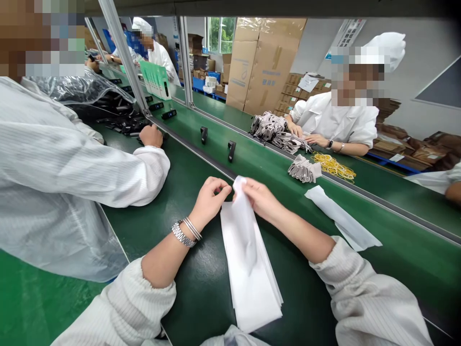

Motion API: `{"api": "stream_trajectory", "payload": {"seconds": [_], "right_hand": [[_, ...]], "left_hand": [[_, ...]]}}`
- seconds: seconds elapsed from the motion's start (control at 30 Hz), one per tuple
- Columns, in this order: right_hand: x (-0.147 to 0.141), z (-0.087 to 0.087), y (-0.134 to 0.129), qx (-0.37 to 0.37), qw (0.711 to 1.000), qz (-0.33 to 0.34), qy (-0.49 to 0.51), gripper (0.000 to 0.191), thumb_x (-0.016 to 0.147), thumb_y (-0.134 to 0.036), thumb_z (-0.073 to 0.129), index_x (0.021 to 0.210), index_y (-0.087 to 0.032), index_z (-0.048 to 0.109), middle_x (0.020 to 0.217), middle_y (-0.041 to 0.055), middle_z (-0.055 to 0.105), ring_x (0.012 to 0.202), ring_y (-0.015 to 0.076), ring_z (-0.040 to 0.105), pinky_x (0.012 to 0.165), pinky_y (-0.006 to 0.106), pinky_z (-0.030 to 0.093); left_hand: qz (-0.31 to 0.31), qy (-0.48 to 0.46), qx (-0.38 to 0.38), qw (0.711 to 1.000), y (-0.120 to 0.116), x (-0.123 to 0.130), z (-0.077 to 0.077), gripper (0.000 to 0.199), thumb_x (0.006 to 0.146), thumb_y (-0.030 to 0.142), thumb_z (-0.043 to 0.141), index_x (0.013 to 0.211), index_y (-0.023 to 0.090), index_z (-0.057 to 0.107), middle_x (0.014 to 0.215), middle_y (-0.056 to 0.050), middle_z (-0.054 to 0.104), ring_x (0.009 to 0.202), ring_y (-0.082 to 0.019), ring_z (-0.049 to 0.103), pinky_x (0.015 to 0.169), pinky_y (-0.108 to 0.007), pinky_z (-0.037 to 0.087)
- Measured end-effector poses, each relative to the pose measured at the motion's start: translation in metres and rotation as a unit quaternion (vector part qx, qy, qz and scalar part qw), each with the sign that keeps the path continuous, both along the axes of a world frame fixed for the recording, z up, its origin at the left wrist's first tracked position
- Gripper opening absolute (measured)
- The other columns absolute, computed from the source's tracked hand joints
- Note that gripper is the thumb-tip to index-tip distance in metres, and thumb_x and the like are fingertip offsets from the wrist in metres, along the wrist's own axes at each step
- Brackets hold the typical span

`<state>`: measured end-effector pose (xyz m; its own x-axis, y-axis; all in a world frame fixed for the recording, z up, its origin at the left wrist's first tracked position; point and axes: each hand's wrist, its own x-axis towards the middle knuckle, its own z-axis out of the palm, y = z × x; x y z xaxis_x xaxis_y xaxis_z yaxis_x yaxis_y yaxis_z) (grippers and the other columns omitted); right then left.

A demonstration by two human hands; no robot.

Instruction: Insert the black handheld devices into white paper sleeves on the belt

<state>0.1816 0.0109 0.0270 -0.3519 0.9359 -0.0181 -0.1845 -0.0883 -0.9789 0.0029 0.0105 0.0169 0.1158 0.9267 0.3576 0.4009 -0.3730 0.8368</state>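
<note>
My right hand [262, 198] is closed on the upper end of a thin, translucent white sleeve-like bag [247, 230]. This bag hangs down over a stack of flat white bags [254, 302] lying on the green work surface. Just left of the held end is my left hand [211, 199], its fingers curled and the thumb and index tips close together. Whether anything is pinched between those tips is too small to tell. A similar white bag [342, 218] rests on the green belt to the right.
Two black handheld devices [231, 151] stand apart on the belt [266, 173]. Beyond are a bundle of grey straps [304, 168] and yellow rubber bands [333, 166]. A co-worker's sleeve [144, 175] reaches in at left, beside piled black parts [122, 122]. Another person [334, 115] works opposite.
</note>
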Motion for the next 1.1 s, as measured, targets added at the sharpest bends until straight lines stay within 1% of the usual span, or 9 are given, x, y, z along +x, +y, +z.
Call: {"api": "stream_trajectory", "payload": {"seconds": [0.1,0.17,0.27,0.33,0.47,0.57,0.77,0.97,1.1], "right_hand": [[0.028,0.019,0.032,0.128,0.971,-0.172,-0.103,0.03,0.087,-0.054,0.056,0.088,-0.024,0.056,0.068,-0.0023,0.058,0.061,0.0156,0.053,0.062,0.028,0.044],[0.048,0.026,0.06,0.239,0.894,-0.261,-0.275,0.026,0.092,-0.045,0.048,0.082,-0.023,0.056,0.072,0.0003,0.056,0.072,0.0183,0.054,0.07,0.03,0.044],[0.061,0.024,0.096,0.307,0.758,-0.277,-0.505,0.018,0.09,-0.031,0.047,0.096,-0.021,0.062,0.095,0.0083,0.062,0.096,0.026,0.056,0.085,0.037,0.043],[0.053,0.015,0.112,0.298,0.73,-0.225,-0.572,0.032,0.087,-0.028,0.051,0.118,-0.023,0.06,0.109,0.0114,0.061,0.105,0.0289,0.055,0.089,0.04,0.043],[0.019,-0.01,0.133,0.251,0.749,-0.105,-0.605,0.054,0.09,-0.04,0.052,0.143,-0.03,0.044,0.116,0.0118,0.06,0.108,0.0299,0.057,0.094,0.044,0.044],[0.006,-0.024,0.15,0.214,0.759,-0.109,-0.606,0.044,0.091,-0.044,0.051,0.131,-0.028,0.054,0.118,0.0137,0.058,0.114,0.0332,0.054,0.099,0.05,0.04],[0.025,-0.037,0.166,0.047,0.899,-0.239,-0.364,0.012,0.086,-0.021,0.046,0.096,-0.021,0.053,0.09,0.0052,0.058,0.091,0.0222,0.062,0.089,0.044,0.048],[0.042,-0.028,0.104,0.065,0.969,-0.214,-0.108,0.055,0.077,-0.029,0.059,0.124,-0.03,0.03,0.085,-0.0064,0.061,0.078,0.0142,0.066,0.077,0.033,0.054],[0.05,-0.01,0.059,0.082,0.981,-0.172,0.045,0.079,0.068,-0.032,0.076,0.13,-0.034,0.026,0.083,-0.0084,0.064,0.078,0.0156,0.068,0.078,0.035,0.055]], "left_hand": [[0.022,0.136,-0.033,0.99,-0.001,-0.003,-0.001,0.021,0.085,0.039,0.063,0.078,0.02,0.067,0.09,-0.004,0.056,0.089,-0.022,0.056,0.083,-0.039,0.044],[0.012,0.207,-0.071,0.976,-0.002,-0.004,-0.001,0.024,0.08,0.045,0.068,0.08,0.02,0.068,0.092,-0.004,0.057,0.092,-0.025,0.056,0.088,-0.043,0.041],[-0.025,0.242,-0.084,0.966,-0.005,-0.002,-0.002,0.017,0.08,0.036,0.068,0.076,0.02,0.067,0.091,-0.004,0.059,0.094,-0.025,0.057,0.089,-0.044,0.038],[-0.039,0.243,-0.064,0.967,-0.005,-0.001,-0.003,0.015,0.084,0.029,0.061,0.073,0.02,0.066,0.09,-0.003,0.06,0.095,-0.024,0.057,0.089,-0.042,0.037],[-0.033,0.257,-0.051,0.965,-0.004,0.001,-0.005,0.023,0.091,0.031,0.053,0.075,0.02,0.066,0.088,-0.004,0.061,0.095,-0.024,0.057,0.087,-0.04,0.036],[-0.024,0.271,-0.068,0.96,-0.004,-0.002,-0.005,0.022,0.083,0.042,0.065,0.079,0.02,0.065,0.088,-0.004,0.06,0.093,-0.026,0.057,0.087,-0.042,0.037],[-0.064,0.285,-0.065,0.954,-0.004,-0.003,-0.003,0.014,0.085,0.024,0.058,0.073,0.02,0.064,0.087,-0.003,0.062,0.091,-0.023,0.058,0.084,-0.038,0.036],[-0.056,0.293,-0.022,0.954,-0.004,0.002,-0.005,0.026,0.094,0.026,0.047,0.075,0.019,0.063,0.089,-0.004,0.064,0.09,-0.022,0.059,0.08,-0.036,0.034],[-0.077,0.278,0.028,0.957,-0.005,0.004,-0.005,0.026,0.096,0.027,0.047,0.078,0.019,0.063,0.085,-0.002,0.065,0.087,-0.019,0.06,0.081,-0.036,0.033]]}}
